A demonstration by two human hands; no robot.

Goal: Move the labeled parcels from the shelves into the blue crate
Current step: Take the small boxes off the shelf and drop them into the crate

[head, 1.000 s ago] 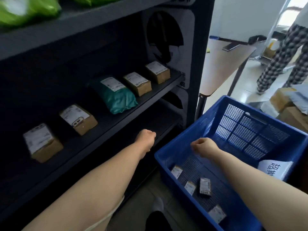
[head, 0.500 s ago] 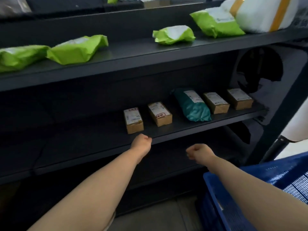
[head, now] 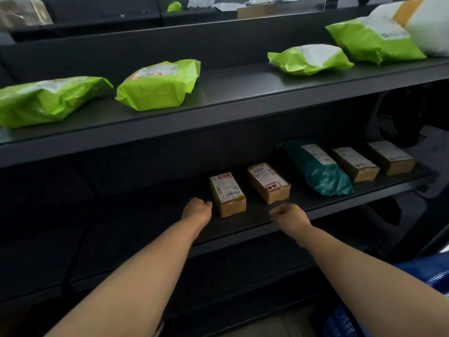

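At the near right edge a corner of the blue crate [head: 435,278] shows below the right forearm, well apart from the parcels. Both bare arms reach forward to the front lip of the middle shelf [head: 145,215]. The left hand [head: 197,210] is curled into a loose fist with its fingers together, holding nothing, just beside the left side of a small brown box [head: 228,194]; whether it touches the box cannot be told. The right hand [head: 289,215] is likewise closed and empty, its fingers folded in, near the front of a second brown box [head: 269,183] that lies slightly angled.

Farther right on the same shelf lie a teal mailer bag [head: 318,167] and then two more labeled brown boxes, one [head: 355,164] just beside the bag and the other [head: 391,157] at the right end.

On the upper shelf [head: 230,93] rest four green mailer bags: far left [head: 48,99], left of centre [head: 160,85], right [head: 311,59] and far right [head: 371,40], the last touching a white parcel [head: 427,27] with a yellow band. Beyond, blurred packages sit on a farther surface.
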